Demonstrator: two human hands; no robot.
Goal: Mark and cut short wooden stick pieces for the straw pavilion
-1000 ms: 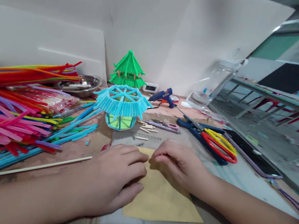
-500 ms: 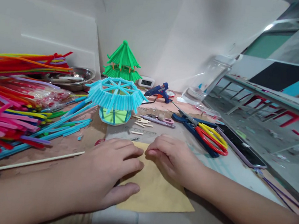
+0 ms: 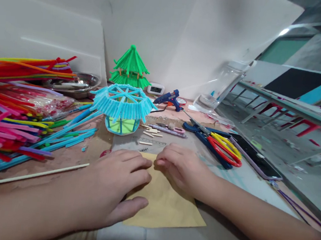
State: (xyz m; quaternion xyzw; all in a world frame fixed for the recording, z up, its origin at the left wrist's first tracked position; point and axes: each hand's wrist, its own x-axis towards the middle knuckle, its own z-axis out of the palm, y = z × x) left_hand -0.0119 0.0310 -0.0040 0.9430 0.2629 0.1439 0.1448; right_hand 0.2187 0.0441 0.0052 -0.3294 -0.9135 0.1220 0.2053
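Observation:
A square of yellow paper point(image 3: 165, 208) lies flat in front of me, partly covered by both hands. My left hand point(image 3: 122, 184) rests palm down over its left side, fingers apart and thumb stretched out, with nothing in it. At the far edge of the paper, my right hand point(image 3: 182, 170) is closed, its fingers curled together. Anything inside those fingers is hidden. Beyond the hands stands a small pavilion model with a light blue pipe-cleaner roof point(image 3: 124, 103). Short cut sticks point(image 3: 152, 131) and a ruler point(image 3: 154, 141) lie between it and my right hand.
Bundled pipe cleaners point(image 3: 7, 127) and a long wooden stick point(image 3: 34, 175) are at left, near a metal bowl point(image 3: 88, 85). Behind stand a green-roofed model point(image 3: 131, 65), glue gun point(image 3: 170, 99) and clear jug point(image 3: 219, 88). Scissors point(image 3: 223, 149) and a phone point(image 3: 255, 156) lie right.
The whole view has shifted slightly, so things appear a little further left. Both hands keep the same pose on the yellow paper.

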